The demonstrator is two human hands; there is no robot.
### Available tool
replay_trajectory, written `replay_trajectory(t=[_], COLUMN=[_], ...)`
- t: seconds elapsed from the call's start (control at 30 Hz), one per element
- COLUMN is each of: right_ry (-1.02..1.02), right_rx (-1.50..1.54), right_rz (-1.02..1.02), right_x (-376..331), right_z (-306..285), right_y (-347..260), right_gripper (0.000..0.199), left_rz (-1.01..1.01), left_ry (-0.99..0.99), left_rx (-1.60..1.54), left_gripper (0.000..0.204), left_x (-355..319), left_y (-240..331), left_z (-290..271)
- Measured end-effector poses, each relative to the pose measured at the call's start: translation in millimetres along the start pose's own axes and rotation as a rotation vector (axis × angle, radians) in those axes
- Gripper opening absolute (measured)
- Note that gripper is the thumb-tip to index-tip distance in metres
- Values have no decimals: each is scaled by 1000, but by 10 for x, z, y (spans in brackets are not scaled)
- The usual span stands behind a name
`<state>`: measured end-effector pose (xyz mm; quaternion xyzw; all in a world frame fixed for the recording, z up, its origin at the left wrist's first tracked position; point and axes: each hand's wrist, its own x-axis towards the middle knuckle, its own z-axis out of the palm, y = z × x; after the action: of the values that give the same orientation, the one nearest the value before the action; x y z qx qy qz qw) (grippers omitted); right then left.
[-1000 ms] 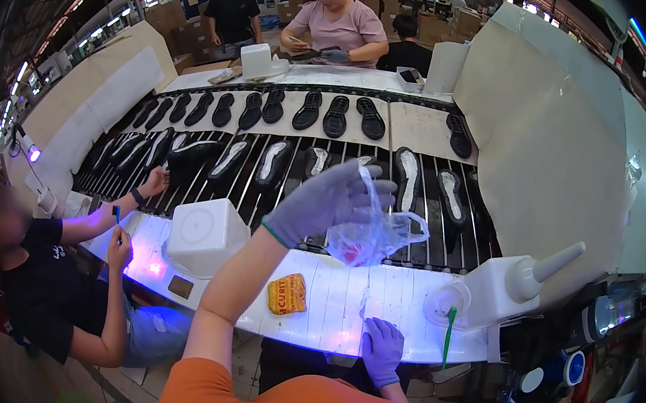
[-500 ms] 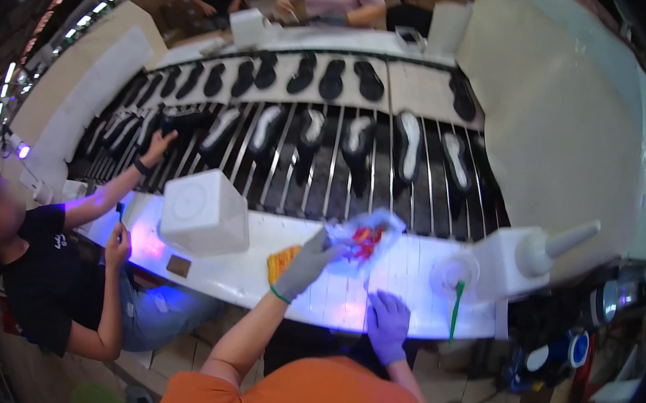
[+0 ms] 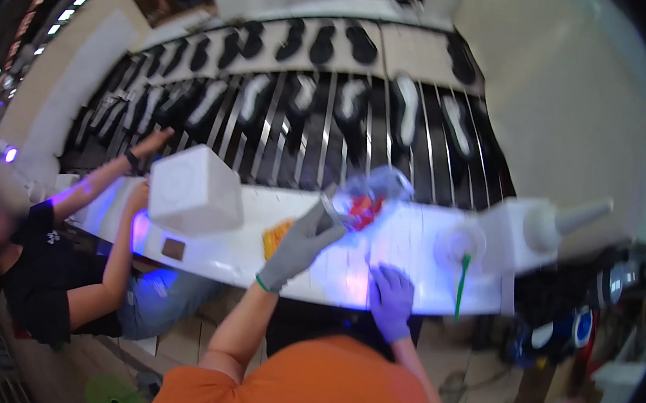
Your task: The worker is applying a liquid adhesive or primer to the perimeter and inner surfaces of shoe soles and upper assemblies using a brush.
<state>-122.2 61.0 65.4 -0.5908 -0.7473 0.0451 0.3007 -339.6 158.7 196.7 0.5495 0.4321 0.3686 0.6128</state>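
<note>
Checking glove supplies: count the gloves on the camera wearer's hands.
2: a grey glove on the left hand, touching the bag; a purple-looking glove on the right hand, over the edge of the table. Neither is hidden.

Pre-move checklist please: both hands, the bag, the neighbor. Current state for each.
1. Left hand gripping the plastic bag: ok, fingers closed on its near end.
2. Right hand empty: cannot tell, palm down at the front of the white table, blurred at the fingertips.
3. Yellow packet fully in view: not ok, partly hidden by the left hand.
4. Co-worker's outstretched hand clear of the bag: ok, well off to the left.
5. Bag clear of the slatted rack: cannot tell, they overlap in this view.
</note>
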Motion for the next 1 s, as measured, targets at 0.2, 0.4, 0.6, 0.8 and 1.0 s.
replay_trajectory(t=[0.2,0.4,0.6,0.8,1.0], right_ry=[66,70,68,71,68], right_rx=[17,49,36,40,36], right_rz=[-21,-25,-54,-52,-52], right_x=[-163,-76,-31,-52,-94], right_z=[-103,-85,-96,-115,-104], right_y=[-43,-44,2,1,15], right_gripper=[28,28,28,28,28], left_rz=[103,340,376,379,403], left_ry=[-87,-81,145,85,180], left_rx=[-671,-908,-1069,-1158,-1161], left_gripper=[41,42,54,61,63], left_x=[173,252,466,697,706], left_y=[848,1080,1075,952,980], left_z=[-85,-472,-909,-1175,-1252])
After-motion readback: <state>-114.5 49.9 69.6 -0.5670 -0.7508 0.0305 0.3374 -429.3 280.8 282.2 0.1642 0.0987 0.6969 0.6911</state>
